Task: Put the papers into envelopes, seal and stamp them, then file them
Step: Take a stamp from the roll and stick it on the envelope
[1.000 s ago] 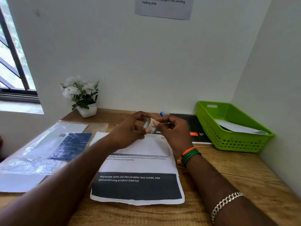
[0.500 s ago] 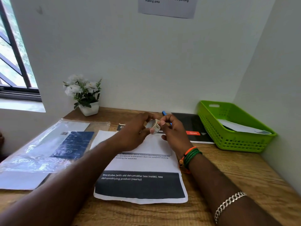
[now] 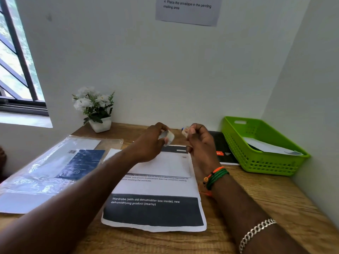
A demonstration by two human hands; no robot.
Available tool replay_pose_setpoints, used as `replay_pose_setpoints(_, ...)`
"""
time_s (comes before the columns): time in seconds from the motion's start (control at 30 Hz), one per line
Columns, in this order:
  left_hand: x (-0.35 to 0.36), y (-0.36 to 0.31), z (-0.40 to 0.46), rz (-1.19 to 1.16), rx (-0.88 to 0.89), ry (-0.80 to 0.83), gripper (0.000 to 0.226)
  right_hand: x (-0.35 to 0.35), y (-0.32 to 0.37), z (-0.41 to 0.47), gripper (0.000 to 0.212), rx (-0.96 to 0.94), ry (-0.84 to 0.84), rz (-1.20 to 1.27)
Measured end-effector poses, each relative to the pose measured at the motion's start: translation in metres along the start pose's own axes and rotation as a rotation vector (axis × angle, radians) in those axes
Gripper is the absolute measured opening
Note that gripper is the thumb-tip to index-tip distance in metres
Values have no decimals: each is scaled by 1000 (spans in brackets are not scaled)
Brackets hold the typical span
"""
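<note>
**Stamping under way, filing still ahead**

Left hand [image 3: 150,143] grips a small stamp roll [image 3: 166,136]; right hand [image 3: 199,143] pinches a peeled stamp [image 3: 185,131]. Below, the envelope [image 3: 165,163] lies on printed paper [image 3: 156,204]. The green basket [image 3: 264,162] already holds one envelope.

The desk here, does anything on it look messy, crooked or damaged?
A little. The printed sheet lies askew to the desk edge, and its near edge looks wavy, as if roughly cut. The plastic sleeve at left is crinkled and angled. In the green basket a paper rests tilted. Nothing looks spilled or broken.
</note>
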State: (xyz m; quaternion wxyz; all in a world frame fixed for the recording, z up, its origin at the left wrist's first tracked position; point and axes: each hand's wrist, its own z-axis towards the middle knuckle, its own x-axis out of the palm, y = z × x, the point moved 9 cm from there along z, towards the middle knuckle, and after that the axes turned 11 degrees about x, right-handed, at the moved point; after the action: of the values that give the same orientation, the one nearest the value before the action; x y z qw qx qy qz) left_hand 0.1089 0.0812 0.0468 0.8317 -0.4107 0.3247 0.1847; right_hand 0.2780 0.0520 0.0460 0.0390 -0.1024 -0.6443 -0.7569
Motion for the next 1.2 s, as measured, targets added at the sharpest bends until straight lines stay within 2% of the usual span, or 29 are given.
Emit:
replay_pose_setpoints(0.07,-1,21,3,89,-72,29,33,-13,10,4,2,-26,-55,89)
replay_pose_setpoints(0.13,-5,40,8,257,-135,89,35,-24,12,7,4,-54,-122,69)
replay_pose_setpoints(0.27,-32,73,29,447,-257,87,38,-38,-1,14,3,-102,-296,-260)
replay_pose_setpoints(0.4,-38,97,38,558,-305,209,44,-43,-11,21,10,-84,-306,-388)
replay_pose_setpoints(0.5,-36,111,35,505,-347,213,46,-43,-13,21,15,-73,-302,-480)
replay_pose_setpoints(0.6,-37,111,30,518,-364,234,64,-40,-13,19,8,-72,-278,-549)
replay_pose_setpoints(0.67,-38,103,27,554,-335,231,75,-39,-14,18,6,-73,-272,-573)
replay_pose_setpoints(0.73,-38,84,25,543,-270,157,81,-38,-15,18,6,-60,-271,-573)
replay_pose_setpoints(0.77,-35,72,23,486,-230,116,80,-38,-15,18,6,-55,-270,-576)
replay_pose_setpoints(0.83,-19,46,17,323,-159,67,65,-36,-15,17,5,-55,-264,-597)
replay_pose_setpoints(0.9,7,27,6,222,-100,109,53,-34,-15,15,5,-70,-256,-634)
replay_pose_setpoints(0.97,30,16,-4,194,-73,172,52,-31,-15,12,5,-79,-239,-682)
replay_pose_setpoints(1.07,44,11,-15,246,-79,224,53,-23,-14,9,9,-91,-208,-782)
replay_pose_setpoints(1.2,46,2,-17,271,-1,227,44,-28,-11,9,12,-73,-245,-846)
